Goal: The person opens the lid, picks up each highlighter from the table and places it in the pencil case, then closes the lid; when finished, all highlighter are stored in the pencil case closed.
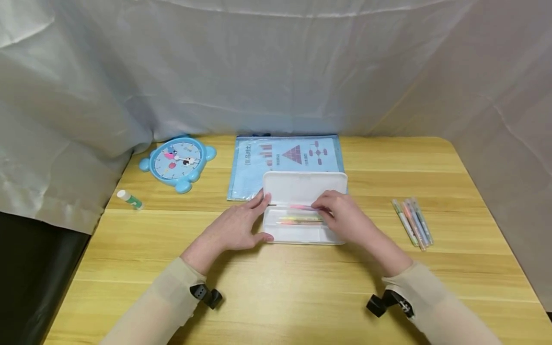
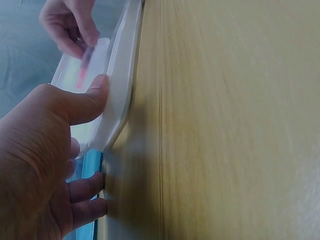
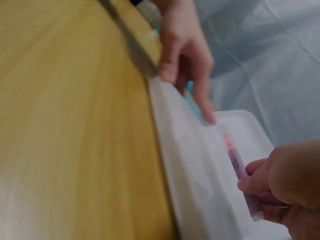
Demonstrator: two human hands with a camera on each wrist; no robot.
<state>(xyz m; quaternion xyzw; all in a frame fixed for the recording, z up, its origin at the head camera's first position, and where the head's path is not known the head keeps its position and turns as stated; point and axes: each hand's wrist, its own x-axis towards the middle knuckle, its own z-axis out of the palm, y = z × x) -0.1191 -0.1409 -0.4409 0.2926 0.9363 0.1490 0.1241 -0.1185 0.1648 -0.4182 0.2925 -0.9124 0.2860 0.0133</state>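
Note:
A white pencil case [image 1: 293, 235] lies open, its lid [image 1: 304, 187] tipped back away from me. My left hand [image 1: 237, 227] holds its left end, thumb at the front corner and fingers toward the hinge side. My right hand [image 1: 345, 218] is over the right part of the case and pinches a slim purple marker [image 3: 240, 167] with a pink tip between thumb and fingers. In the head view, several thin coloured pens [image 1: 302, 221] lie lengthwise in the case, partly behind my right fingers.
A blue document folder [image 1: 246, 172] lies behind the case, partly hidden by the lid. Several capped markers [image 1: 413, 223] lie together at the right. At the left are a blue toy clock [image 1: 178, 160] and a glue stick [image 1: 130, 199]. Grey curtains [image 1: 276, 72] hang behind the table.

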